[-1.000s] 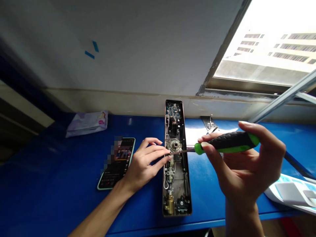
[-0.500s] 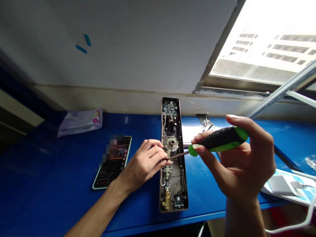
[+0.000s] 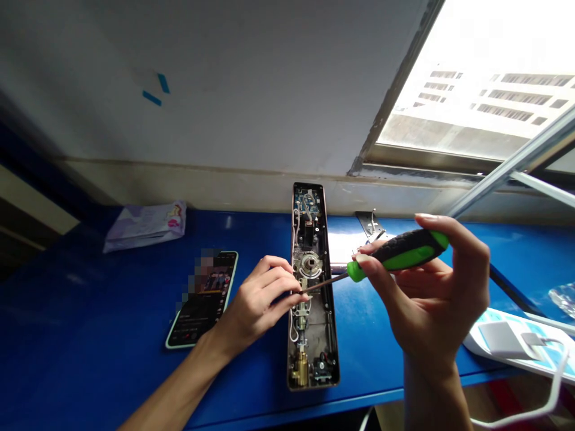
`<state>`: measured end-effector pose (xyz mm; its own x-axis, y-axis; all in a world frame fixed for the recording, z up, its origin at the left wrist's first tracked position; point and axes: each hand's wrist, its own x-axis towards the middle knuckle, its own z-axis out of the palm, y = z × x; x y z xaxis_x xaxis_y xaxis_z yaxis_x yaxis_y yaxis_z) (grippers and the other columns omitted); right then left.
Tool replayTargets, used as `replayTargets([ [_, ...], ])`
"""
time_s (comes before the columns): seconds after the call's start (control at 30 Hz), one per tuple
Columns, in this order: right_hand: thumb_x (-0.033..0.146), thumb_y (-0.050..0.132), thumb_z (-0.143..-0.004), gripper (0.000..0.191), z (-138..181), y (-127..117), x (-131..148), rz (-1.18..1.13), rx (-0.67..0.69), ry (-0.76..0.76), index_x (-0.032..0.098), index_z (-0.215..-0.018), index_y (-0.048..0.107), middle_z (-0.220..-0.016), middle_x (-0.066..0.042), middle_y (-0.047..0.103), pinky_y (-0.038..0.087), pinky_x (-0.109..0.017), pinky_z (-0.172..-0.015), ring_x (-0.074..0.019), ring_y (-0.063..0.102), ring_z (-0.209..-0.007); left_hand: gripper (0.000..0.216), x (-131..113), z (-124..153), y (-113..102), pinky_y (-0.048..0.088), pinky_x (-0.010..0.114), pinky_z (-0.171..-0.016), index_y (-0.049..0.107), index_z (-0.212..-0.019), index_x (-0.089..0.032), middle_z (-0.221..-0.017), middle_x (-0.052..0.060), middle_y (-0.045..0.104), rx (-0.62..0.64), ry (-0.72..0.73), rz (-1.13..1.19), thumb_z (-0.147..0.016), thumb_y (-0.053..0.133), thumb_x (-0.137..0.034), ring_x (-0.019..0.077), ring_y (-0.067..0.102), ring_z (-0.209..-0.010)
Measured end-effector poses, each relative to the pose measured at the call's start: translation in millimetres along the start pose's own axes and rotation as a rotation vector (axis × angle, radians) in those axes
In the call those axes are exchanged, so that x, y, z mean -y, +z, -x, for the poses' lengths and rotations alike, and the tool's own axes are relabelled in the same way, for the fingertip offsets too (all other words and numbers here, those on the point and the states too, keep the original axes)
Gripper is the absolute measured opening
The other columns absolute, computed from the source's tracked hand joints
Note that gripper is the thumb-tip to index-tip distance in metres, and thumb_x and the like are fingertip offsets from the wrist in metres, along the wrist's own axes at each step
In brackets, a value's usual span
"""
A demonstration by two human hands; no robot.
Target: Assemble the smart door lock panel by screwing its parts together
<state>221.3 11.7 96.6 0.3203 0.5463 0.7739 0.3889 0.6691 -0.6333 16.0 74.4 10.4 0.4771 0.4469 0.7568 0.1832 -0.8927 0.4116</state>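
Observation:
A long opened lock body [image 3: 311, 311] lies on the blue table [image 3: 90, 335], its wires and metal parts exposed. My right hand [image 3: 431, 299] is closed round the green and black handle of a screwdriver [image 3: 398, 254], whose thin shaft slants down left over the lock's middle. My left hand [image 3: 260, 299] rests at the lock's left edge with its fingertips pinched at the screwdriver tip; what they hold is too small to see.
A phone [image 3: 204, 298] with a lit screen lies left of my left hand. A purple and white packet [image 3: 146, 225] sits at the back left. A metal bracket [image 3: 372, 225] lies behind the screwdriver. A white power strip [image 3: 516, 344] with a cable is at the right edge.
The view shifted slightly. My right hand lowered and tilted the screwdriver, so its tip now sits a bit lower on the lock. The left fingers closed tighter at the tip.

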Motion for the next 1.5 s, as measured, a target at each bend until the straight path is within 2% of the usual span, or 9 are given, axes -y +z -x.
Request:
replayTargets([
  [0.2,0.007,0.091,-0.07,0.058,3.6,-4.6,-5.9,0.012,-0.146,0.189,0.029,-0.118,0.067,-0.087,0.006,0.077,0.073,-0.03,-0.061,-0.0189,0.082,-0.07,0.009,-1.7,-0.4,-1.2,0.061,0.035,-0.082,0.076,-0.095,-0.02,-0.085,0.002,0.079,-0.065,-0.018,0.058,-0.091,0.082,-0.016,0.0207,0.07,-0.09],
  [0.4,0.012,0.093,-0.07,0.059,8.7,-10.5,-17.1,-0.051,-0.186,0.315,0.026,-0.119,0.064,-0.084,0.005,0.081,0.071,-0.028,-0.06,-0.0199,0.082,-0.068,0.015,-3.4,-1.4,1.2,0.062,0.032,-0.077,0.077,-0.094,-0.019,-0.082,0.001,0.079,-0.14,-0.048,0.104,-0.085,0.087,-0.013,0.0191,0.071,-0.086],
  [0.67,0.017,0.097,-0.066,0.06,11.4,-6.7,-19.3,-0.057,-0.241,0.364,0.024,-0.115,0.062,-0.078,0.005,0.08,0.07,-0.025,-0.057,-0.0208,0.082,-0.064,0.013,-4.5,-1.1,2.4,0.062,0.031,-0.072,0.077,-0.087,-0.019,-0.079,0.001,0.078,-0.179,-0.118,0.087,-0.084,0.088,-0.013,0.0192,0.072,-0.083],
  [0.93,0.027,0.101,-0.062,0.062,13.8,-4.2,-21.8,-0.035,-0.342,0.45,0.022,-0.107,0.059,-0.075,0.007,0.075,0.066,-0.023,-0.052,-0.0167,0.078,-0.058,0.015,-7.8,-2.2,0.6,0.062,0.028,-0.073,0.078,-0.087,-0.018,-0.079,0.001,0.078,-0.196,-0.101,0.049,-0.082,0.088,-0.009,0.0178,0.073,-0.083],
  [1.03,0.027,0.101,-0.063,0.062,13.8,-5.8,-23.6,-0.055,-0.318,0.46,0.023,-0.108,0.058,-0.073,0.007,0.077,0.066,-0.022,-0.052,-0.0168,0.078,-0.058,0.014,-7.8,-2.4,0.9,0.062,0.027,-0.073,0.077,-0.087,-0.018,-0.079,0.001,0.078,-0.19,-0.091,0.059,-0.083,0.088,-0.009,0.017,0.073,-0.082],
  [1.3,0.019,0.096,-0.069,0.059,11.5,-15.8,-27.7,-0.098,-0.145,0.395,0.025,-0.115,0.06,-0.081,0.005,0.083,0.07,-0.024,-0.06,-0.0191,0.083,-0.067,0.009,-6.8,-2.4,2.4,0.064,0.028,-0.071,0.079,-0.088,-0.019,-0.077,0.001,0.079,-0.165,-0.084,0.082,-0.087,0.086,-0.015,0.0181,0.074,-0.079],
  [1.5,0.013,0.094,-0.07,0.061,14.1,-14.7,-25.8,-0.114,-0.109,0.339,0.026,-0.119,0.06,-0.086,0.003,0.085,0.072,-0.028,-0.063,-0.0224,0.084,-0.072,0.01,-8.3,-1.2,4.7,0.063,0.028,-0.071,0.078,-0.086,-0.019,-0.078,0.001,0.078,-0.169,-0.107,0.039,-0.086,0.086,-0.013,0.0176,0.074,-0.08],
])
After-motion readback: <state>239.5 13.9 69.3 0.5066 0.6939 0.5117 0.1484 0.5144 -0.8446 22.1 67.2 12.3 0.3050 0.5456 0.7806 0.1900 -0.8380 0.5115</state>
